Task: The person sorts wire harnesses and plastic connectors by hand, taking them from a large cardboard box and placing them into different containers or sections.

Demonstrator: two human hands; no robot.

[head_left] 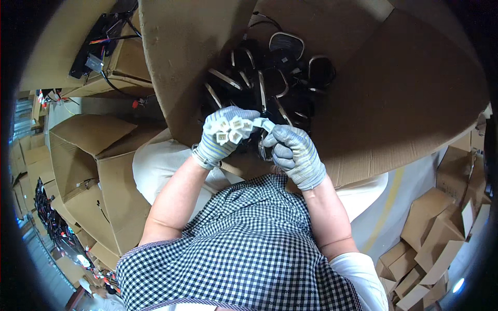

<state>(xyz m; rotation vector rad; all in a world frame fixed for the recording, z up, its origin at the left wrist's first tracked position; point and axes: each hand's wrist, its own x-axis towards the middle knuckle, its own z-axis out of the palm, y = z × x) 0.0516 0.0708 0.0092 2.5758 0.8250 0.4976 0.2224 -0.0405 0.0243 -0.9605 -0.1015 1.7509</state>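
My left hand (211, 147), in a grey-striped knit glove, is closed around a bundle of white plastic connectors (235, 136) whose open ends face up. My right hand (301, 158), gloved the same way, pinches one pale connector (266, 125) between thumb and fingers. That connector touches or nearly touches the right side of the bundle. Any wires behind the connectors are hidden by my gloves. Beyond both hands, a big cardboard box (389, 98) holds several black rounded parts (286, 45) with shiny pale rims; their exact kind is unclear in the shadow.
Open cardboard boxes (85, 155) stand on my left, with a black wired part (96, 57) above them. A pile of black parts with wires (54, 220) lies farther left. Folded cartons (430, 243) are heaped on my right, beyond a yellow floor line (386, 205).
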